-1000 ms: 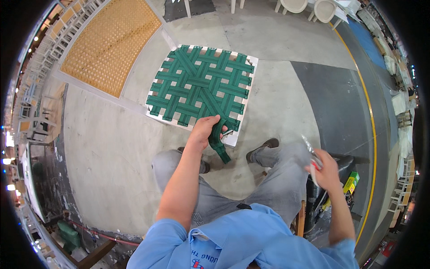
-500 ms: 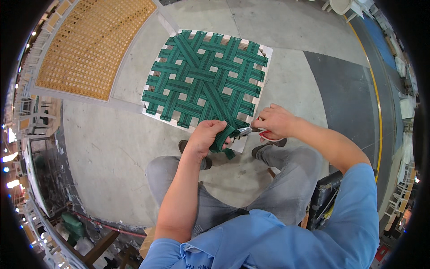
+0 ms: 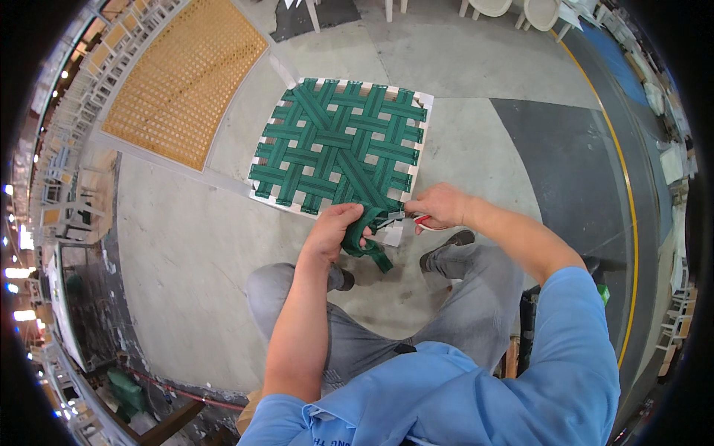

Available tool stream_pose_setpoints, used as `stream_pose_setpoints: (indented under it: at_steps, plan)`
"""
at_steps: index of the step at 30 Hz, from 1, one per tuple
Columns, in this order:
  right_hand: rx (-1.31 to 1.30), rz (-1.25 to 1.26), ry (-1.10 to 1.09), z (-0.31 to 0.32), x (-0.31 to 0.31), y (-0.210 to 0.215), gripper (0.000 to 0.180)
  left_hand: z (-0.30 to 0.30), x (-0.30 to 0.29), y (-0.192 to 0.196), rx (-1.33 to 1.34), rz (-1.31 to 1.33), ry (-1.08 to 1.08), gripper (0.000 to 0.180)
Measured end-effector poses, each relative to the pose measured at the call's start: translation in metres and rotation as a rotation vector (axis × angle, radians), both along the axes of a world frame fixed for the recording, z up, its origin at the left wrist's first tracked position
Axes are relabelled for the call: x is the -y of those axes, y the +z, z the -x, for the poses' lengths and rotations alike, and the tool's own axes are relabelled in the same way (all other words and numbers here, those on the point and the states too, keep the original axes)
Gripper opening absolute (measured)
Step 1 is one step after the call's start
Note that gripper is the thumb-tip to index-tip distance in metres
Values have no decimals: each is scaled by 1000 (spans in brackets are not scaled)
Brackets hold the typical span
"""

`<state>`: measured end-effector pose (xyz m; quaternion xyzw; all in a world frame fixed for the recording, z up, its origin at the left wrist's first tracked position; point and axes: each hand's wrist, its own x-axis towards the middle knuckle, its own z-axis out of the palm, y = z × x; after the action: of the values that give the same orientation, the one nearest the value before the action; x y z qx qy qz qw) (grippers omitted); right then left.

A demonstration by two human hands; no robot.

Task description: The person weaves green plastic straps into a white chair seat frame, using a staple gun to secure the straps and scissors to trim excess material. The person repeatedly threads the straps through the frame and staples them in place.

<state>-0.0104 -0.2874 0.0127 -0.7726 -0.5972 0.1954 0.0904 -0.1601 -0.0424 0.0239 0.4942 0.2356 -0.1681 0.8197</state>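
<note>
Ahead of me is a white chair frame whose seat (image 3: 338,137) is woven from green webbing straps, with two straps running diagonally across the weave. At the seat's near right corner, my left hand (image 3: 335,229) is closed round a bunched length of green webbing (image 3: 355,236), its loose end hanging below. My right hand (image 3: 440,207) grips a pair of scissors (image 3: 422,221) with red and white handles. The blades point left and meet the webbing beside my left fingers. How far the blades are closed is hard to make out.
A cane-mesh chair back (image 3: 190,82) rises from the seat's far left side. White chairs (image 3: 487,7) stand along the far edge, with more rows at the left. A dark grey patch (image 3: 558,163) of floor and a yellow line (image 3: 628,215) lie to the right.
My view has shifted, so the chair sits a little lower and more of the far floor shows. Both hands stay at the same corner, the scissors still at the webbing.
</note>
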Motion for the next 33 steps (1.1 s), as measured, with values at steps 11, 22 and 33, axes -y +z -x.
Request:
stream_pose_setpoints:
  at_steps: [11,22,33]
  plan:
    - [122,-403,-1661,205,283,74,54,93,115,-25,-178,73,-310,25]
    - [350,30,-2450,452,409,23,45,100,156,-114,-272,-180,-383,56]
    - [-152,-844,-1716,142,289,36,37,96,124,-91,-375,172,85,52]
